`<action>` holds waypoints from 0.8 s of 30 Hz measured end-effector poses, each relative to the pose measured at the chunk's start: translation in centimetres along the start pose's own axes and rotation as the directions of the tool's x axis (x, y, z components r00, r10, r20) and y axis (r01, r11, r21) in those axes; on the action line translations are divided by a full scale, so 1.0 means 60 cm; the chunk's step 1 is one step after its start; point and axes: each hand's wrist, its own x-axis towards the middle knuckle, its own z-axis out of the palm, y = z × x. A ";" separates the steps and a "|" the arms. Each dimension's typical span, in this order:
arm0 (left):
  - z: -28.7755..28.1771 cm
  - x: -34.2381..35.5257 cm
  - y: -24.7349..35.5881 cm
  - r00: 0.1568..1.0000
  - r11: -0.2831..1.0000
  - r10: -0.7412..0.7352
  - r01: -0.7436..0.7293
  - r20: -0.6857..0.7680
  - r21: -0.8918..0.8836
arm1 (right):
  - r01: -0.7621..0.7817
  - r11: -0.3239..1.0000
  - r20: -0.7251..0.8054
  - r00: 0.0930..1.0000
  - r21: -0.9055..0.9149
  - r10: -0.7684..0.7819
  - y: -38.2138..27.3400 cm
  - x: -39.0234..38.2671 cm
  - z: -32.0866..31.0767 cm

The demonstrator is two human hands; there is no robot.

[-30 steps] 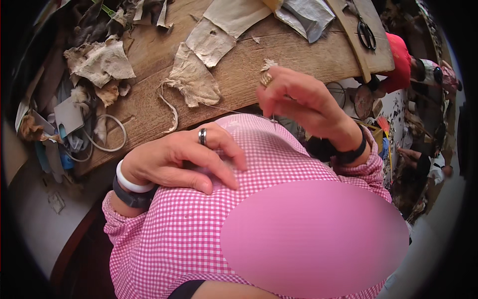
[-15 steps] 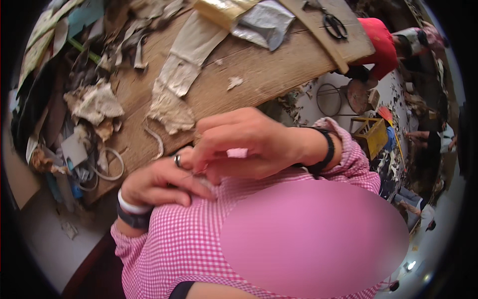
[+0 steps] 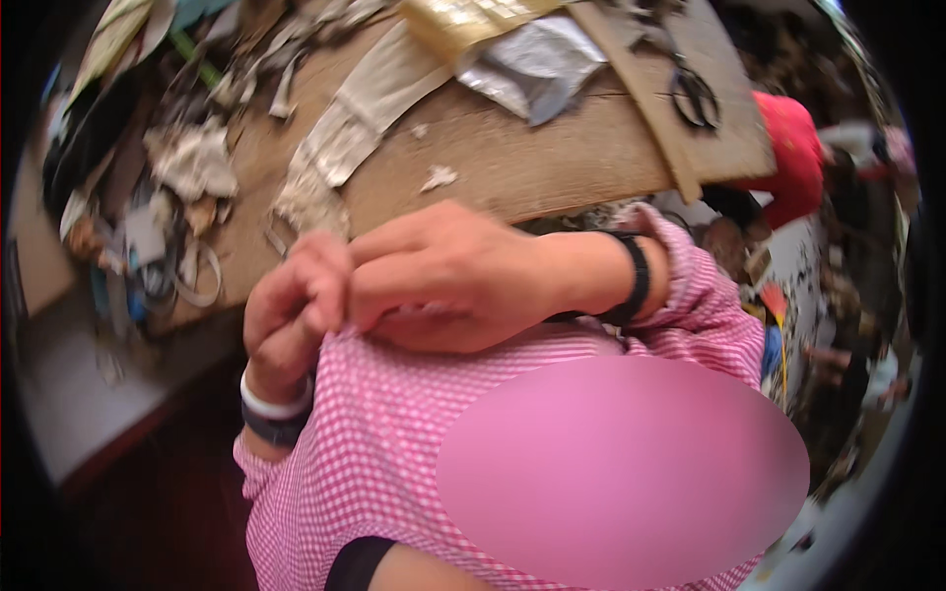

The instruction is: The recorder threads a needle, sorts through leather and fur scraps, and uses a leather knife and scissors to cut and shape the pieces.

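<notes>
I see the left hand (image 3: 291,310) and right hand (image 3: 458,281) meet left of frame centre, by the checked shirt (image 3: 379,419); I can't tell whether either grip is closed.

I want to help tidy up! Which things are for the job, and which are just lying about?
In use, it seems: left hand, right hand, pink checked cloth against them.

Just lying about: scissors, wooden strip, silver packet, pale scrap.

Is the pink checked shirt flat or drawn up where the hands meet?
Drawn up, apparently: the pink checked shirt rises to a peak where the left hand and right hand meet; blur hides the exact grip.
</notes>
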 end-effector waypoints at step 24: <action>-0.038 0.059 -0.089 0.920 0.946 -0.323 0.320 -0.222 -0.050 | -0.553 0.812 -0.089 0.833 -0.186 0.547 0.114 -0.033 -0.191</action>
